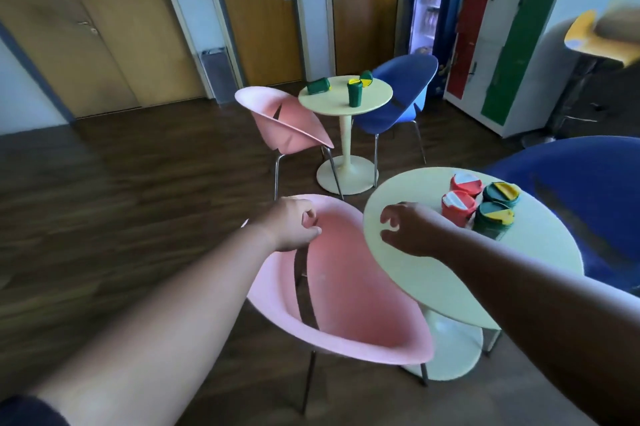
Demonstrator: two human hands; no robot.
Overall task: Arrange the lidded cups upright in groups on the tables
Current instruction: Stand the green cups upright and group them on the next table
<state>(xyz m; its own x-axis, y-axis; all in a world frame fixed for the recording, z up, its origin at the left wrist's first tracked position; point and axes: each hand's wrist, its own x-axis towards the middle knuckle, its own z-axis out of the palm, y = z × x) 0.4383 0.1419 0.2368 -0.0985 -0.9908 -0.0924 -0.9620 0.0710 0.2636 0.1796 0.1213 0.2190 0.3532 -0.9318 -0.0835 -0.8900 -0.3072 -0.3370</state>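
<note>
Near table (pixel 433 273): looks done. 4 lidded cups stand upright in one tight cluster on its far-right part, i.e. 2 red cups (pixel 459 205) w/ red-white lids and 2 green cups (pixel 495 216) w/ green-yellow lids, touching or nearly so.

Far table (pixel 346 103), beyond the near table: not done. 3 green cups there. One (pixel 355 93) stands upright near the middle. One (pixel 318 85) lies on its side at the left edge. One (pixel 366 78) at the back edge is tilted or on its side; too small to be sure. They're spread apart, not grouped.

Hands: both empty. Left hand (pixel 294 228) hangs over the back rim of the pink chair (pixel 346 287) beside the near table, fingers loosely curled, holding nothing. Right hand (pixel 412 230) hovers over the near table's left edge, fingers half curled, thumb apart, nothing in it; can't tell if it touches the top.

Est. about halfway: left to do is stand the 2 fallen cups up on the far table and pull all 3 together.
</note>
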